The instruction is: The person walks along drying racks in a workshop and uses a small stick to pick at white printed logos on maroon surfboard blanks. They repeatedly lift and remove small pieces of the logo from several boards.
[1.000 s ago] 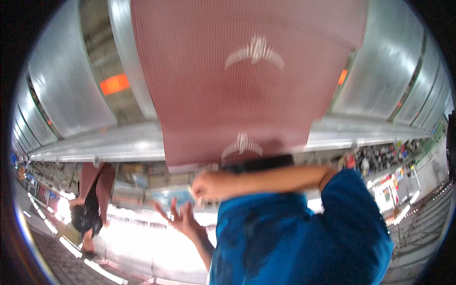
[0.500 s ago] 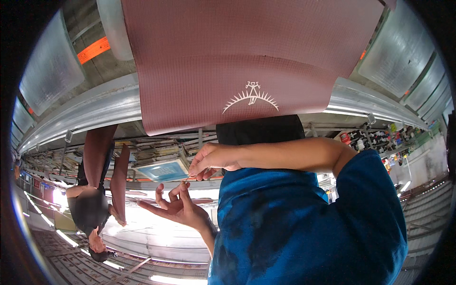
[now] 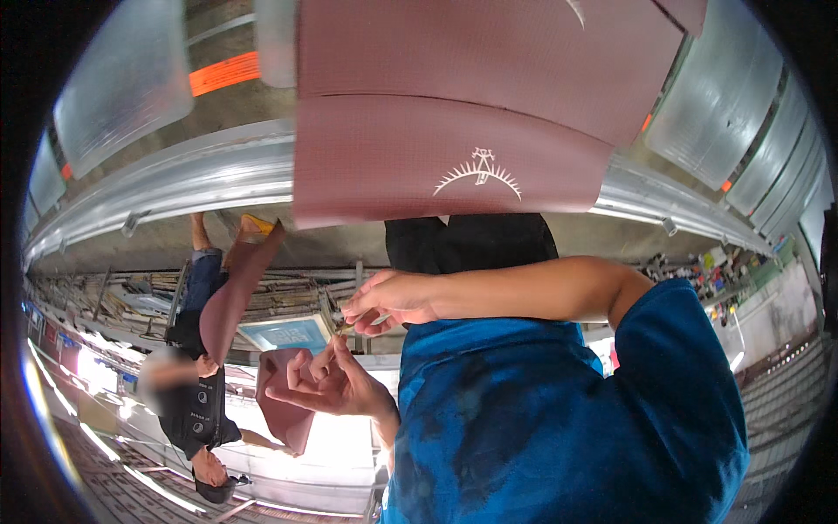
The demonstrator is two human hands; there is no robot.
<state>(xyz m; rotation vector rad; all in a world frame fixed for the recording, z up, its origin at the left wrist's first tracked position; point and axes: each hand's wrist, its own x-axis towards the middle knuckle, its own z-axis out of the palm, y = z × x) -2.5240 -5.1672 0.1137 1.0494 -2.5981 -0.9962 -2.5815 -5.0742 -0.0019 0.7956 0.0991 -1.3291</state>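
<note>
My right hand (image 3: 388,301) is in front of my body, thumb and fingers bent together in a pinch. Just below it in the picture, my left hand (image 3: 336,380) has thumb and forefinger pressed together, the other fingers curled. The fingertips of both hands meet around something too small to make out. Beyond them lies a maroon textured mat (image 3: 559,96), with a white spiked arc and figure printed near its close edge (image 3: 478,179). A dark line crosses the mat, and part of another white print shows at the top. Neither hand touches the mat.
A long metal-edged table (image 3: 218,162) runs across, bearing clear sheets (image 3: 127,96) and orange strips (image 3: 225,74). At lower left a co-worker (image 3: 196,402) holds a maroon sheet (image 3: 244,293); another maroon sheet (image 3: 284,406) is by their arm. A blue-meshed frame (image 3: 292,334) lies behind.
My left fingers have drawn in from a looser spread and now meet my right fingertips. The co-worker has turned and shifted, and a second maroon sheet shows. The whole view has shifted slightly.
</note>
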